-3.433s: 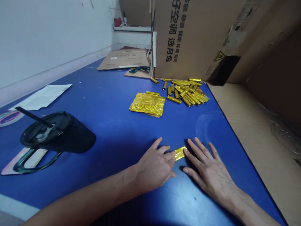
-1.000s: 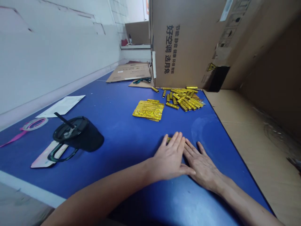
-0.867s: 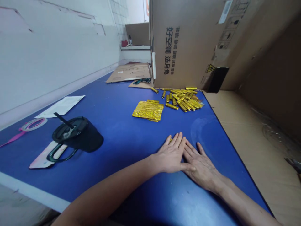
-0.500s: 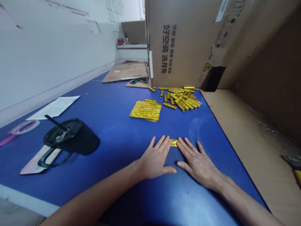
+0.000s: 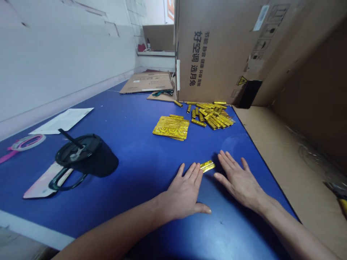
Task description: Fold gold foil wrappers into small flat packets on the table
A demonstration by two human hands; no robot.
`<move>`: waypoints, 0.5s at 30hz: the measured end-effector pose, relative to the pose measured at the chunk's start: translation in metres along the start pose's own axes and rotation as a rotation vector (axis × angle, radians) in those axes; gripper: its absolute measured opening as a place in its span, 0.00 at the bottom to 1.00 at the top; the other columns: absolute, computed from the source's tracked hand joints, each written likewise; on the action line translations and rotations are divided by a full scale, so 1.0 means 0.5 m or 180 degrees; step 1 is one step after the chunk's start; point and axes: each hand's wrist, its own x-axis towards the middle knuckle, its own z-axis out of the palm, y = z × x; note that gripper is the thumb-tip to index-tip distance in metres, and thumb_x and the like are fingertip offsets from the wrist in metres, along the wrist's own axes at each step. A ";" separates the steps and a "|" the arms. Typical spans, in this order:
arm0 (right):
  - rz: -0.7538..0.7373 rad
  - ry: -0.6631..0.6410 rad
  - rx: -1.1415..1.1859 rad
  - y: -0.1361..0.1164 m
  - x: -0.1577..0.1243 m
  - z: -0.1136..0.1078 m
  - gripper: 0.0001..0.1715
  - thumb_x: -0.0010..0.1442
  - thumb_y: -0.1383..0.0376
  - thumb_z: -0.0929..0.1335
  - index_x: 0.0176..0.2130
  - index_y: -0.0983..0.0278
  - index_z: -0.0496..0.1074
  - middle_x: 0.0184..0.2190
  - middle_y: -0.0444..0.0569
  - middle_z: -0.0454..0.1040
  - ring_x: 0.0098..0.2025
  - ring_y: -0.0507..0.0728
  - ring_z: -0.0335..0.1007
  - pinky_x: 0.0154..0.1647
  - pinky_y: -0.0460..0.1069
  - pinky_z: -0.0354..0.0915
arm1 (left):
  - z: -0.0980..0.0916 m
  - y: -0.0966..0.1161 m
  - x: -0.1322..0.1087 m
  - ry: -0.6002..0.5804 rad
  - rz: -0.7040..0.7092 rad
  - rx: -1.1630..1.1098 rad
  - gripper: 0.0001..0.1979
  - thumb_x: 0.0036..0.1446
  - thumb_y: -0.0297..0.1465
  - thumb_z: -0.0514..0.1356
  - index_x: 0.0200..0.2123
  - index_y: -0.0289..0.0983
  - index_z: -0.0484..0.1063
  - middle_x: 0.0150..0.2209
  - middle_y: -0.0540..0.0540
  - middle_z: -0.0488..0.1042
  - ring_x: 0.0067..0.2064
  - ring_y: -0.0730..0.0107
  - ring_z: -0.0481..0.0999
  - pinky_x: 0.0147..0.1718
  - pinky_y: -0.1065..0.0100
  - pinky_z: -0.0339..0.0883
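A small folded strip of gold foil (image 5: pixel 207 166) lies on the blue table (image 5: pixel 141 202) between my hands. My left hand (image 5: pixel 183 193) rests flat and open, its fingertips just left of the strip. My right hand (image 5: pixel 237 178) lies open on the table, its fingers a little to the right of the strip, and holds nothing. Farther forward sits a loose pile of gold foil sticks (image 5: pixel 210 115). To its left lies a flat stack of gold foil sheets (image 5: pixel 171 128).
A black tumbler with a straw and handle (image 5: pixel 86 155) stands at the left, near a white paper sheet (image 5: pixel 63 121) and a pink tape roll (image 5: pixel 27 142). A large cardboard box (image 5: pixel 217 50) rises behind the pile. Cardboard (image 5: pixel 287 162) lies beyond the table's right edge.
My hands have spread apart, the right one moving right and forward. The gold strip now shows fully and lies at a slant, shifted slightly right.
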 end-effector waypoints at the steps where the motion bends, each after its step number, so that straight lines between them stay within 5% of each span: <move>1: -0.0214 0.0015 0.0076 -0.016 -0.001 -0.004 0.39 0.58 0.47 0.51 0.60 0.68 0.46 0.60 0.56 0.45 0.61 0.61 0.37 0.57 0.65 0.37 | -0.001 0.001 0.000 -0.0011 0.0008 -0.0019 0.47 0.48 0.58 0.39 0.59 0.26 0.38 0.60 0.31 0.39 0.61 0.52 0.35 0.54 0.48 0.33; 5: -0.1048 -0.0318 0.0529 -0.071 -0.010 0.003 0.40 0.58 0.48 0.53 0.61 0.68 0.38 0.61 0.56 0.40 0.61 0.60 0.32 0.58 0.62 0.38 | -0.004 0.003 0.001 -0.0073 0.0020 -0.0106 0.45 0.49 0.57 0.39 0.60 0.30 0.33 0.61 0.34 0.36 0.61 0.52 0.35 0.54 0.46 0.32; 15: -0.0843 -0.0290 0.0204 0.014 0.001 0.037 0.37 0.59 0.48 0.51 0.60 0.65 0.42 0.61 0.53 0.41 0.61 0.58 0.33 0.57 0.63 0.36 | -0.009 -0.002 -0.003 -0.0022 -0.0018 -0.0133 0.45 0.49 0.56 0.42 0.59 0.27 0.39 0.60 0.33 0.39 0.61 0.54 0.36 0.54 0.46 0.33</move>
